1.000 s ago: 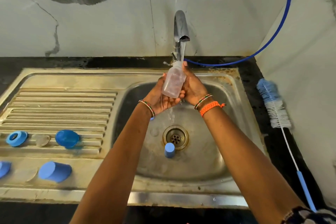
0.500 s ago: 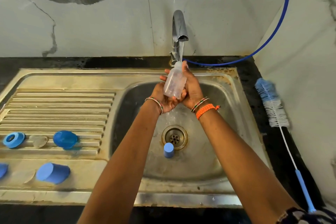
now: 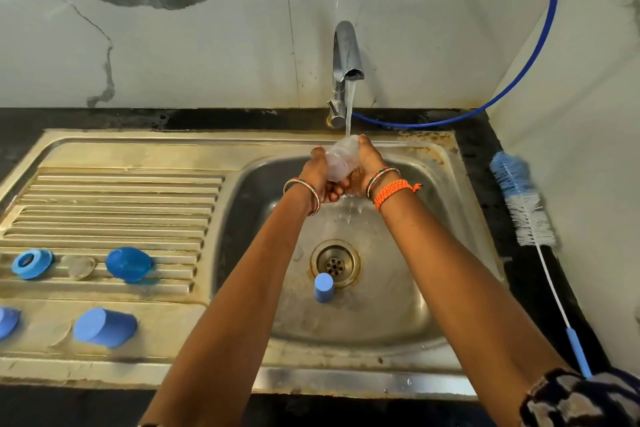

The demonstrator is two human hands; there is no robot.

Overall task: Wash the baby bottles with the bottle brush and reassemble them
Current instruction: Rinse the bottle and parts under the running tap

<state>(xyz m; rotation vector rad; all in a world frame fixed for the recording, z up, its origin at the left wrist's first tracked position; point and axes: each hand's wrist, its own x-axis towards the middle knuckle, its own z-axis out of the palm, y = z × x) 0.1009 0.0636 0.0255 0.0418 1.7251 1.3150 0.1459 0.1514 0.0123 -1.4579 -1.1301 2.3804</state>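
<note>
**A:** Two hands meet at upper centre of the frame, under the running chrome tap (image 3: 346,55); the left hand (image 3: 320,177) and the right hand (image 3: 363,166) cup a clear plastic baby bottle (image 3: 341,161) between them, fingers curled round its sides; the water stream falls onto its upper end and spills off below the palms.

**B:** And the bottle's position?

**A:** Tilted, held above the basin of the stainless-steel sink (image 3: 398,305), apart from its floor; whether the end under the stream is the open mouth cannot be told; beaded bangles ring both wrists, and a braided orange bracelet (image 3: 394,192) sits on the right one.

**B:** The other parts?

**A:** A small blue cylindrical cap (image 3: 323,287) stands in the basin, just beside the drain (image 3: 335,265), at lower centre; on the ribbed draining board (image 3: 114,204) at left lie a blue screw ring (image 3: 32,263), a clear teat (image 3: 80,266) beside it and a translucent blue dome cap (image 3: 129,264); below them, at lower left, a larger blue cup-shaped cap (image 3: 104,326) lies on its side, with another blue piece (image 3: 7,322) cut off by the frame edge.

**B:** The brush?

**A:** A long bottle brush with blue and white bristles (image 3: 524,204) lies on the dark counter at right, against the marble-patterned wall, well apart from both hands; a blue hose (image 3: 547,28) loops behind the tap at upper right.
</note>
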